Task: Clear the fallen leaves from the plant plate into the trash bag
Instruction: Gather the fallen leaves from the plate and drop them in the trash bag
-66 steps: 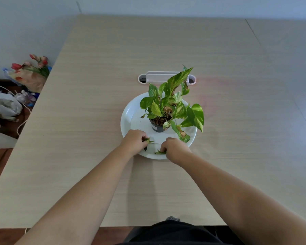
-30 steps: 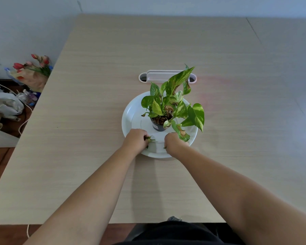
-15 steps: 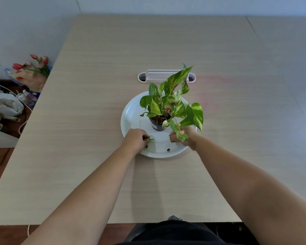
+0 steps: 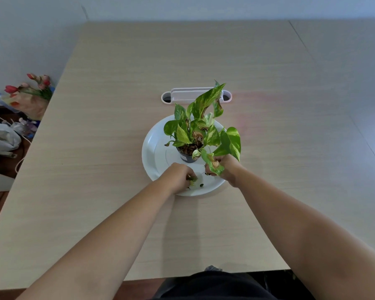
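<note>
A white round plate (image 4: pixel 155 152) lies in the middle of the table, with a small potted plant (image 4: pixel 200 128) standing in a dark pot on it. My left hand (image 4: pixel 178 175) rests on the plate's near rim and its curled fingers grip a bunch of fallen leaves (image 4: pixel 192 179). A small dark leaf scrap (image 4: pixel 201 185) lies on the plate just right of it. My right hand (image 4: pixel 224 167) is at the plate's right near side, partly behind a drooping leaf of the plant, fingers curled on small leaf bits.
A white cable port (image 4: pixel 196 96) is set into the table behind the plate. Left of the table, on the floor, lie a flower bouquet (image 4: pixel 28 94) and a white plastic bag (image 4: pixel 1 137). The table's near edge runs just in front of my body.
My right hand moved from the plate's near rim to the right, under the drooping leaf. My left hand kept its leaves and shifted slightly along the rim.
</note>
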The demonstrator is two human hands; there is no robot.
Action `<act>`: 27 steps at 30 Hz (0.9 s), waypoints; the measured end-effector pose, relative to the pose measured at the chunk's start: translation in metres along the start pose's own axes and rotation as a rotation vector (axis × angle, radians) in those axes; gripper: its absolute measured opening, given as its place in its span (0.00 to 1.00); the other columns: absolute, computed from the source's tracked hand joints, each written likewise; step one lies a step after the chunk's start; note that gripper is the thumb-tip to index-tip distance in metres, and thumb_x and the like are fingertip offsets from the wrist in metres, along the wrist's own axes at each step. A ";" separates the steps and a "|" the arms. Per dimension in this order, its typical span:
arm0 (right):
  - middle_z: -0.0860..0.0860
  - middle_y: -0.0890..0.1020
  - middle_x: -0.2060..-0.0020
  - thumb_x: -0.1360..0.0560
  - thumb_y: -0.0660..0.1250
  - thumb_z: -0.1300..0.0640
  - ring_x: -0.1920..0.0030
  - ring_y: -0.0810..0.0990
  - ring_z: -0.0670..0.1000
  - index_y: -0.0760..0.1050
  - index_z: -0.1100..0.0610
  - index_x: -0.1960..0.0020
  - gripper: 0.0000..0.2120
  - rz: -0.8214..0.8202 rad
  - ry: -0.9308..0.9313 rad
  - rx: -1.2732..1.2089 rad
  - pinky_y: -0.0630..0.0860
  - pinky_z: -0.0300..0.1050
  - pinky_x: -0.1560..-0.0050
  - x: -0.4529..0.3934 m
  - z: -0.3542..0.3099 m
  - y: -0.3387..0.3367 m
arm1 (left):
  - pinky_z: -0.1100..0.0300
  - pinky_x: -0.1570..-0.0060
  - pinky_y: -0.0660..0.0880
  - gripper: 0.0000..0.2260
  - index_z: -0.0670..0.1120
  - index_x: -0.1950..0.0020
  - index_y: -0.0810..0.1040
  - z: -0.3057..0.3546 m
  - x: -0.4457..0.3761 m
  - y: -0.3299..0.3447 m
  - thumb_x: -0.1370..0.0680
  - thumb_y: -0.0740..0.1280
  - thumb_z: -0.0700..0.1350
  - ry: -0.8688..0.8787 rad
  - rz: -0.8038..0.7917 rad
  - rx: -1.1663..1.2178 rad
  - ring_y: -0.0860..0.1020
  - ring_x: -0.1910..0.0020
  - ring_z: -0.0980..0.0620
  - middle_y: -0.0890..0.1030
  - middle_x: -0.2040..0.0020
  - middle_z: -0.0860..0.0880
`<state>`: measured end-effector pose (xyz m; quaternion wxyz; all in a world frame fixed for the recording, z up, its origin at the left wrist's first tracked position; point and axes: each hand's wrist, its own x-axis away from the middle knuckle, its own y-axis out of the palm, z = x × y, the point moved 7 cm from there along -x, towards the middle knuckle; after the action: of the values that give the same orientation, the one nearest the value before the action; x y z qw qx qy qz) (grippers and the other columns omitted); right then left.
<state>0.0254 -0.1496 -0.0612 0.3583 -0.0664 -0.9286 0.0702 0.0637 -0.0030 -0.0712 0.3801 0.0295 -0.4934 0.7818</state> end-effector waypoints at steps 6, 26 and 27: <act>0.48 0.77 0.68 0.31 0.66 0.69 0.66 0.73 0.47 0.74 0.55 0.67 0.12 0.082 -0.040 0.060 0.71 0.39 0.63 0.002 0.001 -0.015 | 0.60 0.53 0.75 0.19 0.55 0.43 0.82 0.023 -0.014 0.011 0.29 0.64 0.38 0.167 -0.183 -0.191 0.80 0.50 0.48 0.84 0.47 0.51; 0.49 0.77 0.71 0.34 0.70 0.70 0.70 0.73 0.47 0.73 0.54 0.71 0.14 0.176 -0.109 0.001 0.74 0.43 0.62 0.003 0.007 -0.022 | 0.51 0.50 0.77 0.13 0.50 0.42 0.81 0.033 -0.021 0.022 0.24 0.64 0.41 0.366 -0.176 -0.361 0.79 0.50 0.45 0.81 0.45 0.48; 0.49 0.77 0.71 0.34 0.70 0.70 0.70 0.73 0.47 0.73 0.54 0.71 0.14 0.178 -0.110 0.001 0.74 0.43 0.61 0.003 0.007 -0.022 | 0.51 0.51 0.77 0.12 0.50 0.44 0.82 0.034 -0.022 0.022 0.24 0.64 0.41 0.367 -0.157 -0.347 0.79 0.51 0.45 0.81 0.47 0.48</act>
<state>0.0167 -0.1716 -0.0606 0.2993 -0.1446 -0.9372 0.1058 0.0539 -0.0472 -0.0795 0.5222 -0.1404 -0.5391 0.6457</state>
